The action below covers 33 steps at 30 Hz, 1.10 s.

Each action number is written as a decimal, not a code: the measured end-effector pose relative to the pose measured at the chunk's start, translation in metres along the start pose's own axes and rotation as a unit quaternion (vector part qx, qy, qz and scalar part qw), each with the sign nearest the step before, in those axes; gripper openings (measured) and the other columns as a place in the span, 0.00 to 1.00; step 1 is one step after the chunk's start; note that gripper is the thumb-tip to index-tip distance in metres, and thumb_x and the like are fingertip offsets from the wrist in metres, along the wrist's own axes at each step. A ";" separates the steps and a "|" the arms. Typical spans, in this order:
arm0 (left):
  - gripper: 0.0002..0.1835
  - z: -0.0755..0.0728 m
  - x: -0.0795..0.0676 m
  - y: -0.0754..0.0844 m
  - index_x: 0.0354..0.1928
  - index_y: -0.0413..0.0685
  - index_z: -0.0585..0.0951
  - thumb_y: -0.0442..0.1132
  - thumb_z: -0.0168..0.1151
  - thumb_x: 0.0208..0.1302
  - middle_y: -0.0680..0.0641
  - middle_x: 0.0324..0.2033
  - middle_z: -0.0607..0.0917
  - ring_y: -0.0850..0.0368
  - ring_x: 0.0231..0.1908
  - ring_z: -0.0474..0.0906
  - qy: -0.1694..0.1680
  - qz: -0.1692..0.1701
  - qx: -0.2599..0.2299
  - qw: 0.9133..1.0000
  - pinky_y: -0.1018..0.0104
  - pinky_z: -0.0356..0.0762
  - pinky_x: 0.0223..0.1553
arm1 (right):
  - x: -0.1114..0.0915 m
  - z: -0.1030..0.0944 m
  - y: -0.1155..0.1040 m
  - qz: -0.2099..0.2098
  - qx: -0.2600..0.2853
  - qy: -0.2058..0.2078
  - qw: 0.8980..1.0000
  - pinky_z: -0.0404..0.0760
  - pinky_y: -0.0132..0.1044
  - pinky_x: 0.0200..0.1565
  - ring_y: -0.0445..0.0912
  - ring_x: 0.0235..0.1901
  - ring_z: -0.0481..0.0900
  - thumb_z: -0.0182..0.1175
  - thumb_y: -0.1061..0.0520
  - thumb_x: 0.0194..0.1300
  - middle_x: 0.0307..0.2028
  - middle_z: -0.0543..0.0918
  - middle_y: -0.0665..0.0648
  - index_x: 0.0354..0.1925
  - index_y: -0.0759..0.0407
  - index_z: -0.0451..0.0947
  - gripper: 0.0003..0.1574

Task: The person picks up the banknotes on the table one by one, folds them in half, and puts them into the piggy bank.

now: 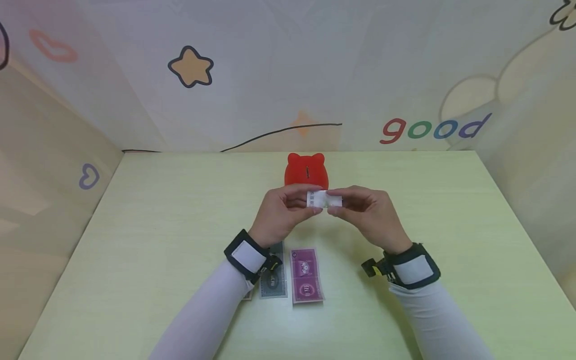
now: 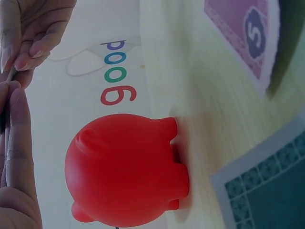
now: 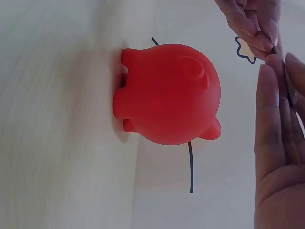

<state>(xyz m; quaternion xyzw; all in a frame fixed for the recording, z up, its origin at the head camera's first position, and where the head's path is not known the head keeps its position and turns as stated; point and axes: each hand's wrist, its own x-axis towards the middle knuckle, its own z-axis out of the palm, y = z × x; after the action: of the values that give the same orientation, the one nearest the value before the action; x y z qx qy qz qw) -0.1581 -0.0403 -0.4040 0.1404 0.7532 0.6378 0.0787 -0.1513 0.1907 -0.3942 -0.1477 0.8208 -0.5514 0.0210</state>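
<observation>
Both hands hold a small folded paper note (image 1: 318,199), pale with some print on it, above the table. My left hand (image 1: 280,212) pinches its left end between thumb and fingers. On the other end, the right hand (image 1: 375,215) has the same kind of pinch, the two sets of fingertips close together. Just beyond them stands a red piggy bank (image 1: 300,175) with rounded ears and a coin slot on top. From the side, the left wrist view shows the piggy bank (image 2: 124,171) upright on short legs, below the hands' level.
A purple play banknote (image 1: 307,275) lies flat nearer the body. Beside it is a blue-grey banknote (image 1: 273,282), partly covered by the left wrist. Another note's edge shows under that wrist. A printed backdrop (image 1: 270,75) rises behind the table (image 1: 180,200).
</observation>
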 end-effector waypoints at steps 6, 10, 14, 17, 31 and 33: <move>0.21 0.000 0.000 0.000 0.58 0.53 0.87 0.37 0.75 0.63 0.46 0.41 0.91 0.54 0.39 0.89 0.001 0.005 0.001 1.000 0.63 0.89 0.45 | 0.000 0.002 -0.002 -0.003 -0.064 0.002 0.998 0.87 0.30 0.44 0.49 0.40 0.88 0.75 0.57 0.62 0.48 0.89 0.58 0.63 0.52 0.82 0.31; 0.22 0.000 0.000 0.000 0.59 0.52 0.86 0.37 0.75 0.62 0.46 0.42 0.91 0.54 0.40 0.89 -0.006 0.007 0.001 1.000 0.63 0.88 0.46 | 0.000 0.003 -0.004 -0.026 -0.080 0.009 0.996 0.85 0.27 0.45 0.49 0.39 0.88 0.76 0.58 0.60 0.46 0.89 0.58 0.62 0.54 0.83 0.31; 0.23 -0.001 -0.001 0.000 0.60 0.51 0.86 0.36 0.75 0.62 0.46 0.44 0.91 0.54 0.41 0.89 -0.010 0.015 -0.003 1.000 0.63 0.88 0.48 | -0.001 0.003 -0.003 -0.049 -0.081 0.013 0.995 0.85 0.26 0.46 0.48 0.39 0.88 0.76 0.59 0.60 0.48 0.90 0.58 0.61 0.55 0.83 0.30; 0.23 -0.001 -0.002 0.000 0.60 0.51 0.86 0.36 0.75 0.62 0.45 0.44 0.91 0.54 0.41 0.90 -0.010 0.020 -0.004 1.000 0.63 0.88 0.48 | -0.001 0.002 -0.001 -0.057 -0.083 0.009 0.995 0.85 0.27 0.46 0.47 0.38 0.87 0.76 0.60 0.61 0.50 0.90 0.58 0.62 0.55 0.83 0.30; 0.22 0.000 -0.002 -0.003 0.59 0.51 0.86 0.37 0.75 0.62 0.46 0.42 0.91 0.54 0.40 0.89 -0.005 0.027 -0.005 1.000 0.62 0.89 0.47 | -0.002 0.003 0.000 -0.069 -0.086 0.010 0.994 0.85 0.27 0.47 0.46 0.38 0.86 0.75 0.60 0.62 0.52 0.89 0.57 0.64 0.53 0.82 0.31; 0.22 0.000 -0.002 -0.003 0.59 0.51 0.86 0.37 0.75 0.62 0.46 0.43 0.91 0.54 0.39 0.89 -0.003 0.028 -0.003 1.000 0.62 0.89 0.47 | -0.002 0.003 0.000 -0.068 -0.085 0.012 0.994 0.85 0.26 0.47 0.46 0.38 0.87 0.75 0.60 0.62 0.52 0.89 0.57 0.64 0.53 0.82 0.31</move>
<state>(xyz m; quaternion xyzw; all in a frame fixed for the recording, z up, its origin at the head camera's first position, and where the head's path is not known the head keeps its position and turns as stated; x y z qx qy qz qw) -0.1565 -0.0416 -0.4070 0.1632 0.7466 0.6418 0.0635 -0.1491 0.1884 -0.3956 -0.1979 0.8530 -0.4814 -0.0390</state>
